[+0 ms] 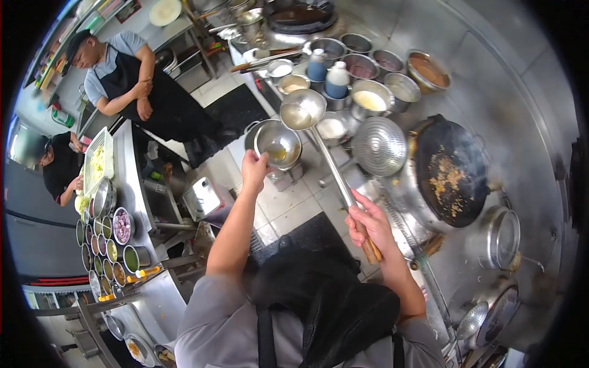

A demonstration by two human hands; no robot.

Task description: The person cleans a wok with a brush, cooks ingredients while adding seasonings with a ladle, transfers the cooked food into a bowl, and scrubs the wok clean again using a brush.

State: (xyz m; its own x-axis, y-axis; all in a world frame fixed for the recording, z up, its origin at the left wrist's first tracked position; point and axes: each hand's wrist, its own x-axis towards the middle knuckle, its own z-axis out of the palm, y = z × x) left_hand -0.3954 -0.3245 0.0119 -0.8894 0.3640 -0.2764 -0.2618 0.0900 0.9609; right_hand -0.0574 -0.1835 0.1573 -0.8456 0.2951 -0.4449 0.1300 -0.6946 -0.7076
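Observation:
My left hand (254,170) is closed on the rim of a steel bowl (287,136) with a little yellowish liquid in it. In my right hand (370,224) is the wooden handle end of a long steel ladle (333,162). The ladle's round head (302,110) is up beside the bowl, near the sauce containers. A black wok (472,193) with browned bits and rising smoke stands on the stove to the right. Between the ladle and the wok lies a round perforated strainer (380,146).
Seasoning pots (372,98) and two bottles (337,80) stand at the top. A person in a black apron (144,98) stands at upper left; another person (58,162) works by a white basket (98,161). Lidded pot (504,238) at right.

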